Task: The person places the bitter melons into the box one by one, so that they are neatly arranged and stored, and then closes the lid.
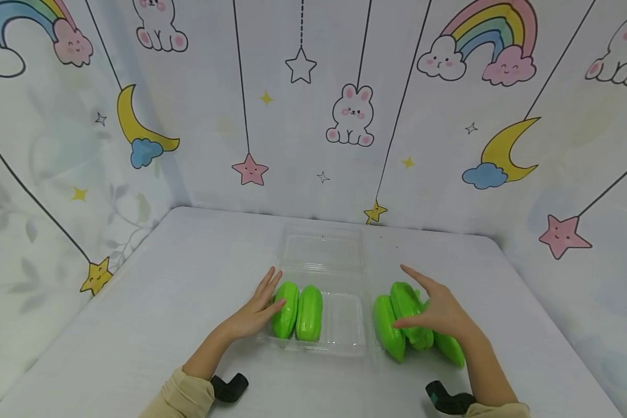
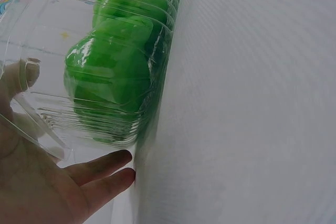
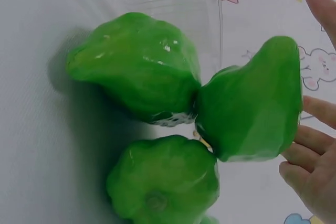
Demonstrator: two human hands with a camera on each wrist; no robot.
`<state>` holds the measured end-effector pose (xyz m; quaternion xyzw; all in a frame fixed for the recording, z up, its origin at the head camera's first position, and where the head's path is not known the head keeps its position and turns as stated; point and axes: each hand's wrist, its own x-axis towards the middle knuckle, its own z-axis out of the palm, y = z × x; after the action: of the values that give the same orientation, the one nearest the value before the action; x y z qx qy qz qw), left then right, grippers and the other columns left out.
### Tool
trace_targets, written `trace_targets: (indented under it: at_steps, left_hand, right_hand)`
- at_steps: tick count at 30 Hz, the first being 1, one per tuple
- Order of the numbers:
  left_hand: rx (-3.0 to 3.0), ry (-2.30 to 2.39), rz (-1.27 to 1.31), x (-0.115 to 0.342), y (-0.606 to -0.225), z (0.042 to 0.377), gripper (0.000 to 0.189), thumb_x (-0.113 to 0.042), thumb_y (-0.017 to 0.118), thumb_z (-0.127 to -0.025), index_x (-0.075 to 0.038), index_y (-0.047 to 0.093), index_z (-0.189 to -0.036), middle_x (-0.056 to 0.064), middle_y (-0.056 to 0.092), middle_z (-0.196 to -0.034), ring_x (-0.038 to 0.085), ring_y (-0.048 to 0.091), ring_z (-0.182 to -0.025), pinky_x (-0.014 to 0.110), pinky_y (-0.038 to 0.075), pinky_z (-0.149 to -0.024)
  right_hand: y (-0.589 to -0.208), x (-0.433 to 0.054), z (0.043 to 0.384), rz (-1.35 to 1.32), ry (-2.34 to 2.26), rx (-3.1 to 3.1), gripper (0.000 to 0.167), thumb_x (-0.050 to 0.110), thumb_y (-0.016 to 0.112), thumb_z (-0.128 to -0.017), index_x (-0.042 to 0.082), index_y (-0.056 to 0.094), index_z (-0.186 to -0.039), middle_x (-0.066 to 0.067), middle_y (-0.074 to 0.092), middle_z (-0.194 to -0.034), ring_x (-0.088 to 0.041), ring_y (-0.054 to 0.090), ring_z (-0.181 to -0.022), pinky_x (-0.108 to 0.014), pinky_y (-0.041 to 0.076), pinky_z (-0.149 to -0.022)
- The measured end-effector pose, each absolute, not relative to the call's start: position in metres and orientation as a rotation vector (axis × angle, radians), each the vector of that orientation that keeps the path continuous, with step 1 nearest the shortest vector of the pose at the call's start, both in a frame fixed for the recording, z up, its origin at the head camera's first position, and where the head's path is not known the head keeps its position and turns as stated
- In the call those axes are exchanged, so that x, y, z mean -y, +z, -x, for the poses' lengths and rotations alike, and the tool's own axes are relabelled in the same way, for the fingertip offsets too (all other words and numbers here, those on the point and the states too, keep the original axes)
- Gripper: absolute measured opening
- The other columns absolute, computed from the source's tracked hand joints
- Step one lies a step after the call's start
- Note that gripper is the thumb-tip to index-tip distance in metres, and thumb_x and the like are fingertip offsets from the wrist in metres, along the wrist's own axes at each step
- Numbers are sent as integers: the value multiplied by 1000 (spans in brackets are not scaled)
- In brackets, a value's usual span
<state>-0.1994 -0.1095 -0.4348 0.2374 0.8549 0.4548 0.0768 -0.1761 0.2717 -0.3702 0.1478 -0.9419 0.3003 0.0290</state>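
Left hand (image 1: 253,314), fingers spread, is at the left side of the clear box (image 1: 346,319), beside two green vegetables (image 1: 309,313) inside. Right hand (image 1: 443,310), thumb and fingers apart, reaches the green pile (image 1: 406,305) at right; pinching one mid-body should spare its neighbours.

A tabletop enclosure of nursery-like appearance is observed; whether it is housed in a home cannot be determined. A white-surfaced table (image 1: 214,249) is noted towards six o'clock. It is bounded behind and at both sides by a pale printed backdrop (image 1: 204,116), on which a yellow moon (image 1: 128,119) is depicted at ten o'clock, a rabbit (image 1: 351,122) at one and a pink star (image 1: 564,235) at three.
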Motion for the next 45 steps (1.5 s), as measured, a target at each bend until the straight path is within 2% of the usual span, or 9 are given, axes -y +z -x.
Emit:
trace_targets:
  at_steps: [15,29,35,45]
  left_hand:
    - [-2558,1376,-716,109,-434,198,64,-31,39,-99,-11,3,-148,11,-12,-151,32,-7,-137,59,13,-104]
    - [-2555,1360,-701,110,-436,200,66,-35,39,-99,-15,1,-148,9,-14,-151,31,-6,-137,59,14,-103]
    - [-2561,1353,-703,109,-435,201,65,-34,38,-99,-15,1,-148,10,-13,-151,32,-6,-137,60,14,-103]
    - [-2570,1352,-697,109,-436,200,64,-33,39,-99,-15,1,-148,10,-13,-151,33,-6,-137,60,13,-103]
  right_hand:
    - [-382,-282,177,-434,912,2925,108,47,84,-56,18,30,-144,-22,34,-141,-48,30,-125,-67,32,-87]
    - [-388,-286,175,-439,892,2963,110,47,84,-55,15,30,-144,-27,34,-138,-50,32,-122,-66,34,-86]
    - [-394,-288,175,-444,919,2972,109,47,85,-55,13,31,-143,-25,36,-139,-49,33,-123,-65,34,-87]
    - [-404,-289,176,-472,960,2961,113,48,85,-54,23,24,-146,-20,37,-140,-41,41,-120,-60,38,-86]
